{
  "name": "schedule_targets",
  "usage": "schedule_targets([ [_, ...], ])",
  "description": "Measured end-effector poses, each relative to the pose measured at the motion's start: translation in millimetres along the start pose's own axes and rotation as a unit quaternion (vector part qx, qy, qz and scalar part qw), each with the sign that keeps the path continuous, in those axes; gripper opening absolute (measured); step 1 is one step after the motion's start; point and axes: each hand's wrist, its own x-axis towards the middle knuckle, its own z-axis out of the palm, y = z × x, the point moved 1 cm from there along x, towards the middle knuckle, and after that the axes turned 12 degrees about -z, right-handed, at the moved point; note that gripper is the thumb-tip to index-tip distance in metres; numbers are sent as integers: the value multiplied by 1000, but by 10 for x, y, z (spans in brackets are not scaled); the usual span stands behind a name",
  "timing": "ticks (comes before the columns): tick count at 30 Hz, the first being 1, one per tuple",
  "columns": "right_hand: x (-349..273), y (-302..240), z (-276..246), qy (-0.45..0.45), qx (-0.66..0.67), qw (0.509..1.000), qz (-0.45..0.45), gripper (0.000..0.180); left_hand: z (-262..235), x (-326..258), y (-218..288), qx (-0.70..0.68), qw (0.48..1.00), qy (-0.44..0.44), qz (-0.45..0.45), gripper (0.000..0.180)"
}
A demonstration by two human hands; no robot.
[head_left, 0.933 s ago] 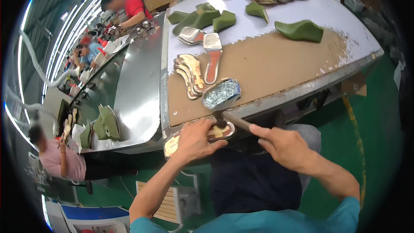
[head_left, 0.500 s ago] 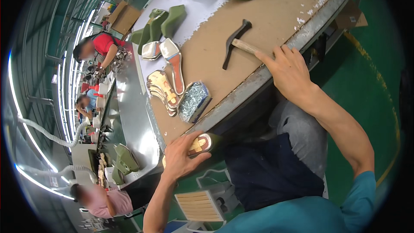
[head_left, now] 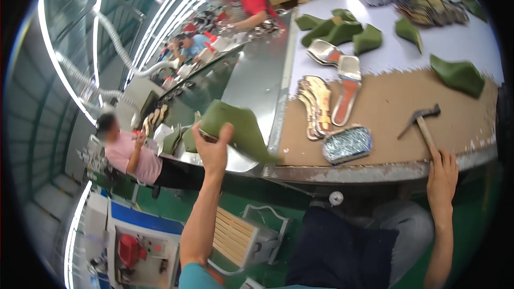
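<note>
L hand point(head_left: 213, 151): closed round the wide end of a smooth, olive-green, shoe-shaped last point(head_left: 235, 123), thumb one side, fingers the other.
Last: raised in L hand, narrow end slanting down twd R; blurred, can't tell if tip touches the edge.
R hand point(head_left: 443, 174): fingers part-curled at butt of a dark-metal-headed, wooden-handled hammer point(head_left: 426, 134); can't tell how tight.
Hammer head: beyond R hand, on the brown-and-white tabletop point(head_left: 399, 108).
Nails: blue-sided box of silvery nails point(head_left: 347, 145) btwn hands, nearer R.
L tip: I'd want a firm grip, fingertips off the flat face.
R tip: I'd wrap the butt fully, not pinch, for ctrl.
</note>
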Motion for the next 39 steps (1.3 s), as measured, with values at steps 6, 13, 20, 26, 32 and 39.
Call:
schedule_targets([
  [6,10,-77,146,-17,9,1000,10,45,-821,308,-1836,117,980,116,-112,61],
  [13,45,-54,69,-42,-54,998,-9,42,-605,516,-2068,150,955,93,-237,74],
  [20,18,-2,153,-34,-87,995,-34,41,-595,764,-2010,111,958,69,-253,82],
  [26,-10,-3,100,-29,-79,996,-29,40,-913,1066,-2591,121,972,95,-175,73],
  [32,174,-223,-1,-5,-70,997,-41,41,-1103,1005,-2327,442,873,203,-39,67],
  [39,163,-230,-118,-10,-73,997,-29,41,1234,295,-897,136,975,-157,82,27],
])
